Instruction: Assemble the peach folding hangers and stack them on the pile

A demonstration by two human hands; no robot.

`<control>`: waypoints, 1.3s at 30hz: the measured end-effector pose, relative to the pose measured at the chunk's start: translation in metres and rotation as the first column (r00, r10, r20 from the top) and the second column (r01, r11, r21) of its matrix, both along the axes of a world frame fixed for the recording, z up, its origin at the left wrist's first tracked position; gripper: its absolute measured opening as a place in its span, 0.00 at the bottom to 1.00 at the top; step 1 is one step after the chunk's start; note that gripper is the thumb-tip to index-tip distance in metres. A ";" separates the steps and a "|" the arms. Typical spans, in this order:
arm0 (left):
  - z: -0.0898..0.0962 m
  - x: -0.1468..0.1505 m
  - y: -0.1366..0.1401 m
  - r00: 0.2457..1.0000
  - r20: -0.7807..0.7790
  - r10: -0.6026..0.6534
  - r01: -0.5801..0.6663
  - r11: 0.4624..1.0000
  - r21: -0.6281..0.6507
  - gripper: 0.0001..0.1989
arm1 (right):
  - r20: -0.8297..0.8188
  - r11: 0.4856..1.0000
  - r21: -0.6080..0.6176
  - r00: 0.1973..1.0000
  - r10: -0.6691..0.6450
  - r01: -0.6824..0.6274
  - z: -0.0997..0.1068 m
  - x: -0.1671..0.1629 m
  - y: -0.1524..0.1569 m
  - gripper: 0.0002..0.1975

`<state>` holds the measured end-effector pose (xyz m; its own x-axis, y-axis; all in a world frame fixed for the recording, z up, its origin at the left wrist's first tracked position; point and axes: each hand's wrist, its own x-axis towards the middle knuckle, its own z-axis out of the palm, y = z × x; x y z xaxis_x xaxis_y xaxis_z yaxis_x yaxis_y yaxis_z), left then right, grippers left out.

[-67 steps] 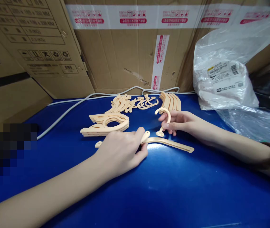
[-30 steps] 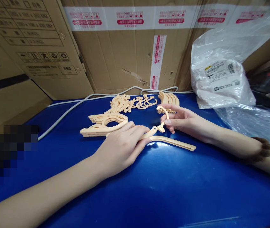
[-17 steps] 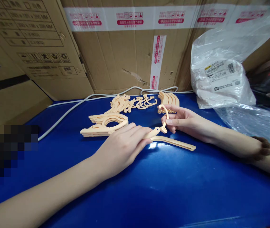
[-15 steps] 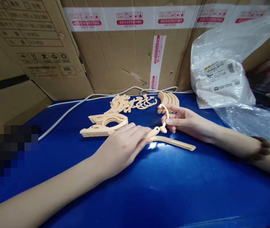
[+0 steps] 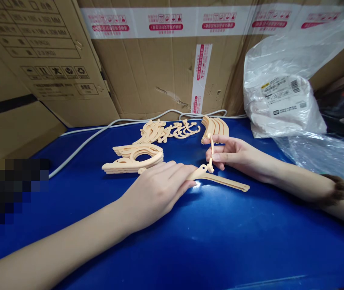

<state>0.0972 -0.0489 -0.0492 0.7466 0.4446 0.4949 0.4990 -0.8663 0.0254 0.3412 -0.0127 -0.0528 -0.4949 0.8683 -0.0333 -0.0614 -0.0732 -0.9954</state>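
Note:
My left hand point(image 5: 165, 185) is closed around a cream plastic hanger arm point(image 5: 198, 172), whose holed end sticks out to the right past the fingers. Between thumb and fingers, my right hand point(image 5: 230, 154) pinches a cream hanger hook point(image 5: 211, 151), held upright with its base close beside that holed end. Whether the two parts touch I cannot tell. Another hanger arm point(image 5: 228, 182) extends right from under my left hand, low over the table. Part of what the left hand grips is covered by its fingers.
Stacked hanger pieces point(image 5: 129, 159) lie left of my hands. Behind are a pile of loose hooks point(image 5: 186, 129) and a row of curved arms point(image 5: 217, 127). A white cable point(image 5: 99, 131) runs along cardboard boxes point(image 5: 147, 72). A plastic bag point(image 5: 283, 100) stands at right on the blue table point(image 5: 208, 241).
The hook in my right hand has turned so its curve shows edge-on, and its base has dropped slightly. My left hand and its hanger arm have shifted a little to the right.

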 end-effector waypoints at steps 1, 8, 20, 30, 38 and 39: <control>0.000 0.000 -0.001 1.000 -0.001 -0.002 0.002 1.000 0.012 0.12 | 0.003 1.000 -0.004 1.000 0.005 -0.005 0.000 0.000 0.000 0.23; 0.000 0.000 -0.003 1.000 -0.006 -0.018 0.018 0.997 0.081 0.11 | -0.010 0.999 -0.018 0.999 0.051 -0.051 0.000 0.002 0.001 0.19; -0.001 0.000 -0.005 0.999 0.005 -0.037 0.036 0.991 0.127 0.11 | 0.049 0.997 0.027 0.996 0.072 -0.074 0.002 0.001 0.000 0.19; -0.002 -0.001 -0.006 1.000 -0.014 0.004 -0.003 0.992 0.125 0.12 | 0.041 0.994 0.090 0.998 0.053 -0.057 0.000 0.002 -0.002 0.23; -0.004 -0.001 -0.007 0.999 -0.041 0.000 0.006 0.989 0.148 0.12 | 0.071 0.994 0.067 0.994 0.080 -0.085 0.003 0.002 -0.002 0.21; -0.005 -0.001 -0.007 0.999 -0.042 -0.004 0.010 0.988 0.152 0.12 | 0.076 0.994 0.063 0.993 0.087 -0.091 0.003 0.001 -0.002 0.21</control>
<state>0.0959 -0.0558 -0.0538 0.7707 0.3614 0.5249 0.4908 -0.8619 -0.1272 0.3427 -0.0149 -0.0496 -0.5686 0.8225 -0.0165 0.0158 -0.0091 -0.9998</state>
